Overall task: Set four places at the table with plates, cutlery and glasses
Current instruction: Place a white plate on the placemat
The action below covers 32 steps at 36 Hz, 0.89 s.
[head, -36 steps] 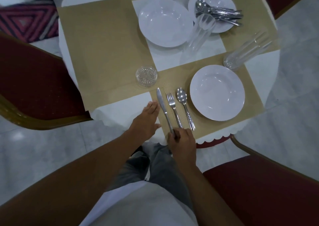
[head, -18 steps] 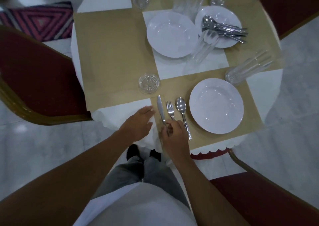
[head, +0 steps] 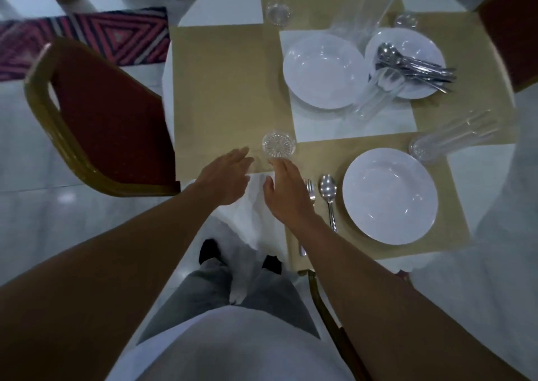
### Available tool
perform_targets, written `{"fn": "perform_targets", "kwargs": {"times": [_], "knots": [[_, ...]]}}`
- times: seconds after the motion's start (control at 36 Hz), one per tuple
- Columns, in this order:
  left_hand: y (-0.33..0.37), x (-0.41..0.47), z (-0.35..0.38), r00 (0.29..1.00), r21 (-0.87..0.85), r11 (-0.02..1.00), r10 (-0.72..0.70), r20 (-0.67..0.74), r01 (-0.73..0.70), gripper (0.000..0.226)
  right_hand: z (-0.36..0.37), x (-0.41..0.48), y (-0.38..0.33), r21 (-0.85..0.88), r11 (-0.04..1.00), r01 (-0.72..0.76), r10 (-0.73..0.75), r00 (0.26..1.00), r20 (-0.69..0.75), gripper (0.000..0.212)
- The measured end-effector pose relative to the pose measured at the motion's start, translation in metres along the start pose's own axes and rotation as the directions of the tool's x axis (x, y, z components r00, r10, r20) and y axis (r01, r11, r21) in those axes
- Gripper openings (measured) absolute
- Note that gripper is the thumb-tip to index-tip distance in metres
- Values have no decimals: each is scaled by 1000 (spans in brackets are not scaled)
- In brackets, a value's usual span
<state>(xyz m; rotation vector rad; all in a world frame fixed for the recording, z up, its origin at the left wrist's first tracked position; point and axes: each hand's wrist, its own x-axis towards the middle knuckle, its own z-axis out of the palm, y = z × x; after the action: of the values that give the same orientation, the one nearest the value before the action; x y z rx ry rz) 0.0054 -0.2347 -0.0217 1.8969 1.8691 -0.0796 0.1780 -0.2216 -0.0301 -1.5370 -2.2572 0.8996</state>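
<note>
A white plate (head: 390, 197) sits by the near edge of the table (head: 224, 2), with a fork (head: 309, 186) and spoon (head: 327, 190) just left of it and a clear glass (head: 279, 146) upright beyond them.

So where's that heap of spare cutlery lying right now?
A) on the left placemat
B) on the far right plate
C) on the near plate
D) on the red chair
B: the cutlery heap lies across the far right plate, while the near plate has nothing on it.

A white shirt (head: 233, 348) over grey trousers (head: 201, 287) and dark shoes (head: 210, 249) — forearms (head: 139, 252) bare.
</note>
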Motion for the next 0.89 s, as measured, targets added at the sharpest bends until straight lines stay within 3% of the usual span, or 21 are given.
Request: {"fn": "perform_targets", "kwargs": {"times": [0.19, 0.36, 0.56, 0.67, 0.72, 0.89], "knots": [[-28, 19, -23, 996, 96, 993, 70, 51, -75, 55, 26, 24, -16, -150, 989, 12, -13, 1000, 0, 49], [-73, 36, -42, 983, 124, 981, 133, 129, -149, 57, 57, 50, -46, -168, 984, -66, 64, 998, -17, 49], [-133, 59, -71, 958, 120, 965, 208, 197, -234, 61, 107, 90, -98, -250, 959, -130, 137, 991, 11, 66], [-160, 67, -82, 941, 163, 937, 276, 196, -309, 59, 138, 114, -115, -226, 963, -149, 132, 987, -88, 52], [-171, 72, -85, 933, 176, 925, 304, 194, -338, 57, 144, 126, -124, -165, 956, -244, 234, 969, -75, 55], [-200, 85, -95, 909, 205, 892, 365, 202, -403, 57, 149, 162, -143, -117, 932, -343, 334, 938, -90, 63]]}}
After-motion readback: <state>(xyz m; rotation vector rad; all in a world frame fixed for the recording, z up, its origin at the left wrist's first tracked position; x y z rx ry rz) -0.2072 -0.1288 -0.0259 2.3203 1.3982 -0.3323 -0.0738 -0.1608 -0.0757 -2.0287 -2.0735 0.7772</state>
